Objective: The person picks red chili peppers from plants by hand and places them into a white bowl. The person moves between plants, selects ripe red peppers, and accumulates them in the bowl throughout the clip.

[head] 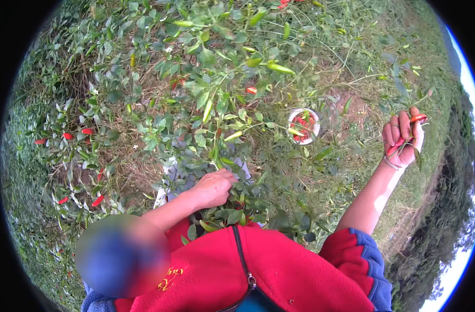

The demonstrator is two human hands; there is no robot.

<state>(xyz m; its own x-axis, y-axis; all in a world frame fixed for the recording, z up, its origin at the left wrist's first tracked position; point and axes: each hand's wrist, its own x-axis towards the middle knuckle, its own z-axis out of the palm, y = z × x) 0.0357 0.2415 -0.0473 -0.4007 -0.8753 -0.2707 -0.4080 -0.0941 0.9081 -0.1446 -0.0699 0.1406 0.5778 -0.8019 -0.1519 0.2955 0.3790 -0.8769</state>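
Observation:
Out to the right, my right hand (pixel 403 136) has its fingers curled around several red chili peppers (pixel 396 146), with bits of green stem and leaf among them. One red pepper (pixel 418 118) sticks out by the thumb and forefinger. Close to my chest, my left hand (pixel 214 187) reaches into a chili pepper plant (pixel 222 105). Leaves and the hand's own back hide its fingertips, so I cannot tell what they grip. Green peppers (pixel 207 111) hang on the stems just beyond it.
A white bucket (pixel 316 126) holding red peppers stands among the plants, between my hands and farther out. Something white (pixel 161 197) shows behind leaves by my left forearm. More red peppers (pixel 98 201) hang at the left. Dry grass and weeds fill the gaps.

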